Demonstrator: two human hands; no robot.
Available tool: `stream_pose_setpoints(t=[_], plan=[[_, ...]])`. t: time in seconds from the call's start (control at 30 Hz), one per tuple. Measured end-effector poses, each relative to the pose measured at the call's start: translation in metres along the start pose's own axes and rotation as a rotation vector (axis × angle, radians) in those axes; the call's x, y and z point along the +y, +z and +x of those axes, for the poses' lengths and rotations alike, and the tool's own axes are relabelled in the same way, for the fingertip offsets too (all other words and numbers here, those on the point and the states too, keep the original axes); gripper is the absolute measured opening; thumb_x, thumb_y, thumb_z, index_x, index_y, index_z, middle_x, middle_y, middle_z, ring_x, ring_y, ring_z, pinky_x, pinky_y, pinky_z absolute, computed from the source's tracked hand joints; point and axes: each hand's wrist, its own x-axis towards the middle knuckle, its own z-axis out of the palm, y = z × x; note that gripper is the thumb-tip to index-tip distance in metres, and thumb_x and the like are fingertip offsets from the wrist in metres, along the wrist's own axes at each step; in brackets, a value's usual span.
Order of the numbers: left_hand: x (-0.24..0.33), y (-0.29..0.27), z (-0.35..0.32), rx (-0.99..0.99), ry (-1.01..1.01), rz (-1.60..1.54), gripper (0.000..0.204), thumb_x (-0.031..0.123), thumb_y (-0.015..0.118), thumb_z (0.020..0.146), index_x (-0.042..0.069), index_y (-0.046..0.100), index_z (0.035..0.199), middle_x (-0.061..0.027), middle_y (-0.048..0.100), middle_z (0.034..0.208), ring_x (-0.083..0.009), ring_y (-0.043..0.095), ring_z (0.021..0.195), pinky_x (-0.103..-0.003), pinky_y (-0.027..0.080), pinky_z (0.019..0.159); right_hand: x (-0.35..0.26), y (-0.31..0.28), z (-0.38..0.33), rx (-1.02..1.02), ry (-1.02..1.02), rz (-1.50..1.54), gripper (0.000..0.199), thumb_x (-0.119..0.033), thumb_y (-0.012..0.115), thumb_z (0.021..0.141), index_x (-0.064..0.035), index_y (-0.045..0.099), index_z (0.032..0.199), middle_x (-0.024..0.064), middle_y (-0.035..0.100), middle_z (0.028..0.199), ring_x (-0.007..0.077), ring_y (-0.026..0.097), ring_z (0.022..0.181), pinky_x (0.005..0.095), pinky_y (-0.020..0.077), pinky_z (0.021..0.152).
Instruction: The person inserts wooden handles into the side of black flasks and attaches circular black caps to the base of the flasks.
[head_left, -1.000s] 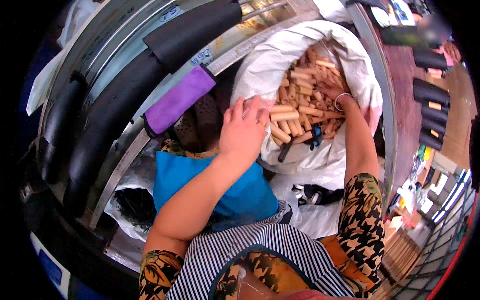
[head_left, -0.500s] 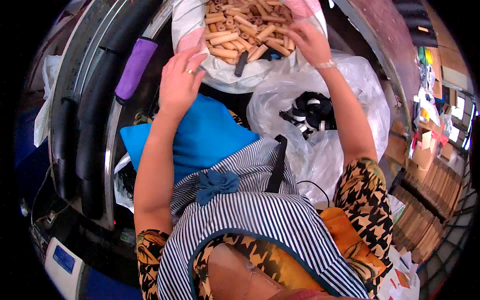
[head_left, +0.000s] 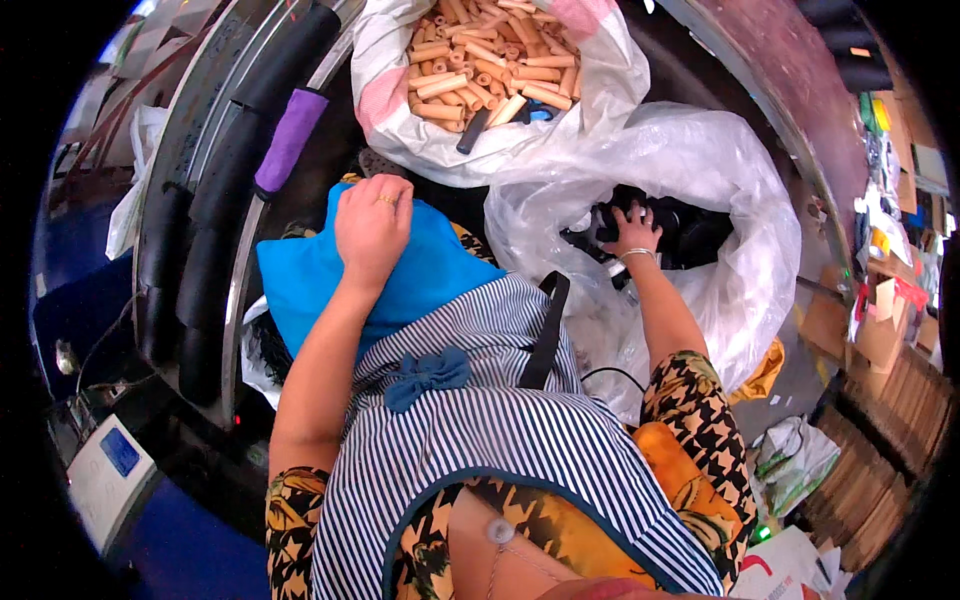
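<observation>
We look down over our striped apron (head_left: pixel 470 440) with its blue bow, filling the lower middle of the view. To the right of it billows the clear bag (head_left: pixel 720 190), its plastic bunched and glossy, open toward the top with dark black parts (head_left: pixel 690 228) piled inside. Above that, at the top edge, sits the white sack (head_left: pixel 400 110), its mouth rolled back and packed with tan tubes (head_left: pixel 490 60), short cylinders lying every which way, one dark tube and a blue bit among them. Down the left side curves a metal rail (head_left: pixel 235 250) carrying long black foam sleeves (head_left: pixel 195 240), with one purple sleeve (head_left: pixel 288 140) near its upper end. Between the rail and the apron lies the blue cloth (head_left: pixel 300 290), spread over our lap. On it rests our left hand (head_left: pixel 372 225), palm down, fingers curled loosely under, a ring on one finger; the grip is closed on nothing but pressing the cloth. Our right hand (head_left: pixel 630 228), a bangle at the wrist, reaches into the clear bag's mouth, fingers spread over the black parts and touching them; we cannot tell whether the grip has closed on a piece. At the lower left a small white device (head_left: pixel 105 470) with a blue screen sits near the floor.
</observation>
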Motion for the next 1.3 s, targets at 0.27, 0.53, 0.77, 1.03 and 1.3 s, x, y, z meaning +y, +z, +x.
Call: stream_pose_setpoints(t=[0.27, 0.53, 0.77, 1.03, 1.3], plan=[[0.012, 0.018, 0.019, -0.038, 0.027, -0.021, 0.006, 0.012, 0.066, 0.083, 0.01, 0.061, 0.083, -0.0039, 0.063, 0.082, -0.0242, 0.062, 0.076, -0.036, 0.046, 0.069, -0.032, 0.038, 0.04, 0.059, 0.277, 0.249, 0.061, -0.047, 0.067, 0.083, -0.0235, 0.049, 0.136, 0.0067, 0.043, 0.143, 0.0321, 0.043, 0.129, 0.0532, 0.045, 0.097], [0.014, 0.017, 0.02, -0.029, 0.006, -0.04, 0.005, 0.012, 0.066, 0.083, 0.009, 0.062, 0.083, -0.0039, 0.063, 0.082, -0.0258, 0.061, 0.073, -0.036, 0.047, 0.068, -0.006, 0.054, 0.074, 0.348, 0.21, -0.077, 0.039, -0.034, 0.053, 0.09, -0.0294, 0.057, 0.128, 0.0039, 0.047, 0.142, 0.0304, 0.048, 0.125, 0.0522, 0.0433, 0.092], [0.01, 0.017, 0.014, -0.004, -0.013, -0.054, 0.005, 0.012, 0.066, 0.083, 0.009, 0.062, 0.084, -0.0043, 0.063, 0.081, -0.0263, 0.061, 0.073, -0.036, 0.047, 0.067, 0.017, 0.027, 0.055, 0.05, 0.35, 0.281, 0.03, -0.022, 0.059, 0.09, -0.011, 0.065, 0.118, 0.0134, 0.052, 0.137, 0.0323, 0.053, 0.122, 0.0393, 0.054, 0.09], [0.013, 0.019, 0.019, 0.019, 0.029, -0.091, 0.004, 0.012, 0.066, 0.082, 0.009, 0.063, 0.083, -0.0044, 0.062, 0.08, -0.026, 0.061, 0.073, -0.035, 0.047, 0.067, 0.072, 0.098, 0.08, -0.191, 0.715, 0.728, 0.036, -0.031, 0.065, 0.086, -0.0176, 0.067, 0.119, 0.0146, 0.061, 0.126, 0.0317, 0.061, 0.112, 0.0413, 0.0502, 0.094], [0.0, 0.013, 0.003, 0.026, -0.033, -0.061, 0.004, 0.013, 0.066, 0.084, 0.009, 0.064, 0.085, -0.0032, 0.065, 0.086, -0.0267, 0.061, 0.072, -0.035, 0.048, 0.066, 0.022, 0.046, 0.063, 0.085, 1.138, 1.854, 0.036, -0.024, 0.063, 0.09, -0.0113, 0.062, 0.123, 0.0071, 0.064, 0.122, 0.0247, 0.064, 0.104, 0.0401, 0.0536, 0.081]])
